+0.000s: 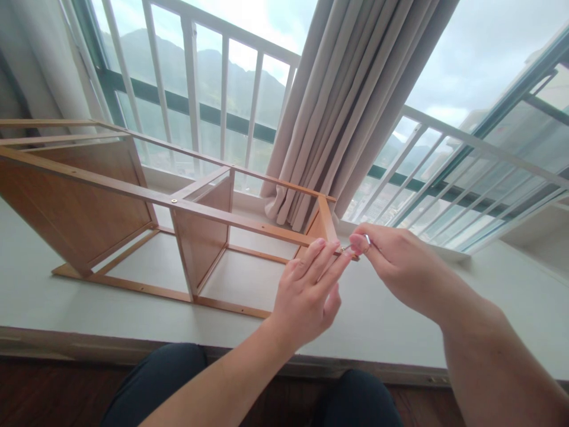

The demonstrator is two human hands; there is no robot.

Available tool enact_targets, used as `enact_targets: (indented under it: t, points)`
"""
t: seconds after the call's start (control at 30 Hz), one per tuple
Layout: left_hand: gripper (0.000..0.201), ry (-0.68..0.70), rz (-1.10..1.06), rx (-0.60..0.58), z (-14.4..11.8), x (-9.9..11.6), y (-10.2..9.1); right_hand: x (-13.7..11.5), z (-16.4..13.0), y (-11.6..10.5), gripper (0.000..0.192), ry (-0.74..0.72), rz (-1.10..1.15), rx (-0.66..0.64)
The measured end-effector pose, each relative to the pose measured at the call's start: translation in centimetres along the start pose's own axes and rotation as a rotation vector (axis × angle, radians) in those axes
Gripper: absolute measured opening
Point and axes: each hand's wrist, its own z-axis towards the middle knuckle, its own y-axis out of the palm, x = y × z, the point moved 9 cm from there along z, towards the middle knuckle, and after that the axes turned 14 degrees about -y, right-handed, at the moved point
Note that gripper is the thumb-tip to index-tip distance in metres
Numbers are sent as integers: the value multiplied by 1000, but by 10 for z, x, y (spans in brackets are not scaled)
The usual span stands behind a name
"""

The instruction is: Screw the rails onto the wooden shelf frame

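Window ledge point(89, 296) carries my wooden frame point(186, 207), lying on its side before the curtain point(347, 89). My left hand point(306, 290) steadies its near corner; my right hand point(400, 261) pinches a small metal tool point(367, 239) there. Best kept square, turned gently.

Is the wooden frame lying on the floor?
No, the wooden frame rests on the white window ledge, beside the curtain.
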Motion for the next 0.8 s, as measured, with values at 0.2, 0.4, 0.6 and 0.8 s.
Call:
enact_targets:
  t: [0.2,0.4,0.6,0.8]
  points:
    - [58,8,1,15,0,0,-1,-1,1,1,38,-50,5,-33]
    - [59,2,-5,1,-1,0,0,-4,5,2,34,-107,26,-56]
    - [58,6,-1,8,-1,0,0,-4,10,2,35,-141,50,-122]
    - [59,-4,4,-1,-2,-1,2,-2,11,0,38,-122,36,-63]
